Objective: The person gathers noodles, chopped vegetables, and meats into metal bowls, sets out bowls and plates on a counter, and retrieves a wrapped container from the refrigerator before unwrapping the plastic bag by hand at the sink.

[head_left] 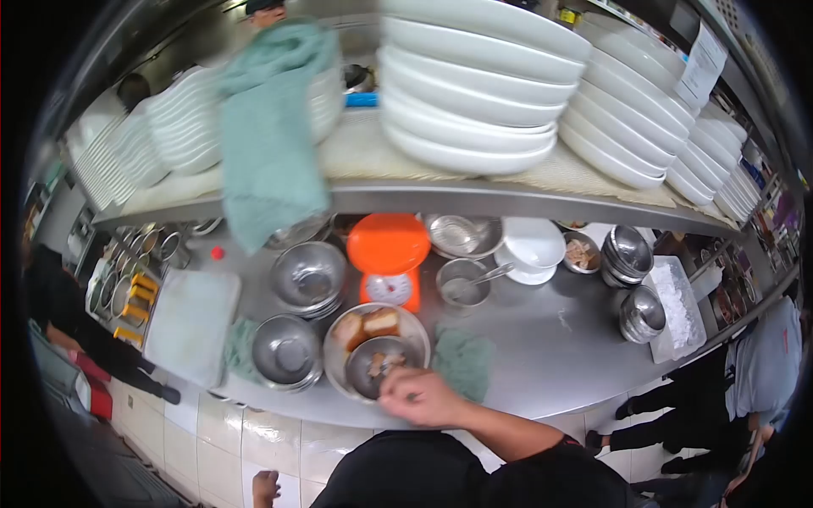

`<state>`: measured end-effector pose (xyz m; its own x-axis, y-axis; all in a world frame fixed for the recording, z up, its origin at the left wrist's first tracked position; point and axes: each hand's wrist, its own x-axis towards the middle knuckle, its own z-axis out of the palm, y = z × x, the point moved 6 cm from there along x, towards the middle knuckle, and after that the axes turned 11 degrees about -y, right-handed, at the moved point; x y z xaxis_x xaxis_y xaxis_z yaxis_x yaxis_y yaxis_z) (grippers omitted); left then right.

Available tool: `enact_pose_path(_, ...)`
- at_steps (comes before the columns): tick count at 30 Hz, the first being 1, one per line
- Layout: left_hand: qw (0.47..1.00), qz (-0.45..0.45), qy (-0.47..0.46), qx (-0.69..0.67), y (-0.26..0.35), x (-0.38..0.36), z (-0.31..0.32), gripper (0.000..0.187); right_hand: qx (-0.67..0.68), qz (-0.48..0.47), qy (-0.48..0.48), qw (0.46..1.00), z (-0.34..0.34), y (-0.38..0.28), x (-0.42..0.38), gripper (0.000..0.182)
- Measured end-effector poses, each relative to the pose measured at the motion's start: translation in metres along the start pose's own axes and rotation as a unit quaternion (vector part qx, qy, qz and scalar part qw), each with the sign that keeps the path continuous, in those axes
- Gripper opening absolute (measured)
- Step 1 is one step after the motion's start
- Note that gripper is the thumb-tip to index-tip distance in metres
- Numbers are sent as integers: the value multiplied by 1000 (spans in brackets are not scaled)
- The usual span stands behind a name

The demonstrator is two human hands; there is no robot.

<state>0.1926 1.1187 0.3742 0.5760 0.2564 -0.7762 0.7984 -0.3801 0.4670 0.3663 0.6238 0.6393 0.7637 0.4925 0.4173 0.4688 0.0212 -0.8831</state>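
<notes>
My right hand reaches over the rim of a small steel bowl, its fingers pinched together; what they hold, if anything, is hidden. Small pieces of cooked meat lie inside that bowl. It sits in a wider pale bowl, beside browned chunks of food, which look like meat or bread. Low at the left, away from the counter, hangs my left hand, its fingers curled with nothing visible in them.
An orange kitchen scale stands behind the wide bowl. Nested steel bowls are left, a green cloth right. Above, a shelf carries stacked white dishes and a hanging towel. Another person stands at right.
</notes>
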Motion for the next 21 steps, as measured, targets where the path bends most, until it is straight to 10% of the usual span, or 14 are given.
enact_pose_path(5,990,97,20,-95,-65,7,-3,34,16,-77,-201,976,185,-17,69,25)
enact_pose_path(10,969,-97,-31,-224,-236,17,8,33,-114,-167,-247,948,311,-19,105,24)
enact_pose_path(21,941,-146,8,-306,-344,24,-94,34,-175,-15,-309,935,375,31,164,19)
